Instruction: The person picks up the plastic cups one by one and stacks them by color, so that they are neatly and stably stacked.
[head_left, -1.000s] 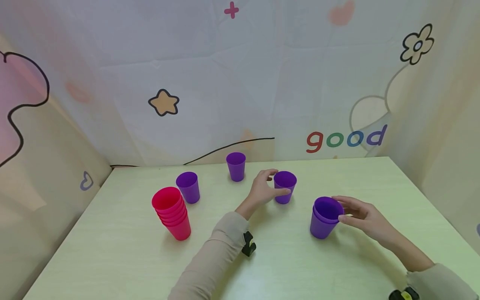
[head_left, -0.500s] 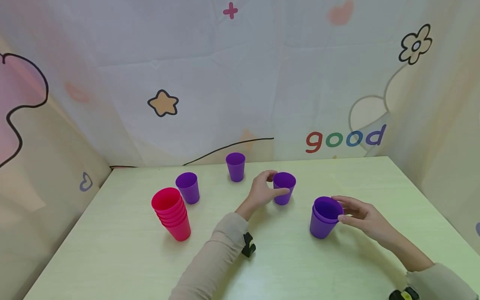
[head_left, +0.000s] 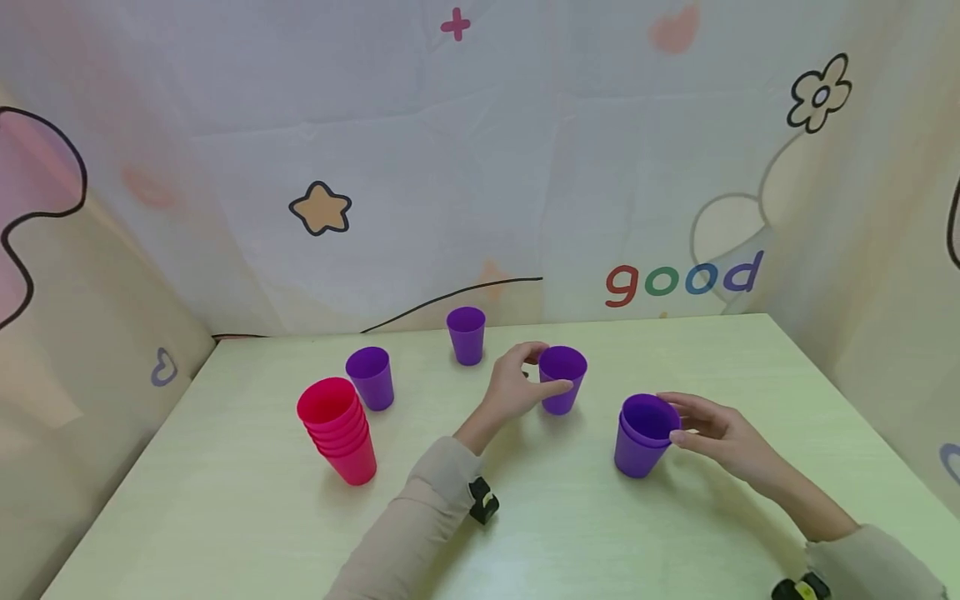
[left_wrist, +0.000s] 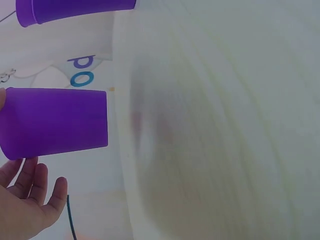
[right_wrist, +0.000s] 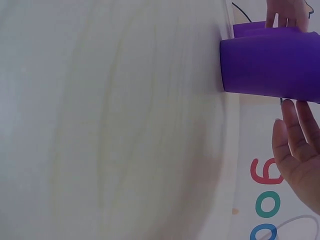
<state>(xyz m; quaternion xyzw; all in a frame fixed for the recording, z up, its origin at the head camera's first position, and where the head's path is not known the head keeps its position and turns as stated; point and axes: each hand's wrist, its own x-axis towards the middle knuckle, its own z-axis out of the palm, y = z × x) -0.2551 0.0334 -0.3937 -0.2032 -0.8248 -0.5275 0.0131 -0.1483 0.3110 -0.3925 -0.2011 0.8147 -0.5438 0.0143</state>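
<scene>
So my left grip (head_left: 517, 385) is pinching a single purple cup (head_left: 566, 368) near its rim, thumb on the near side, fingers round the back. Using the red cup stack (head_left: 341, 433) as my marker, that cup is off to the right and a bit further back. It's upright, mouth up, long axis pretty much vertical, narrow end down. My right grip (head_left: 723, 435) has thumb and fingers on the rim of two nested purple cups (head_left: 642, 440), also mouth up, well right of the red stack. Another purple cup (head_left: 372, 380) stands upright on the counter (head_left: 262, 521) just behind the stack.
</scene>
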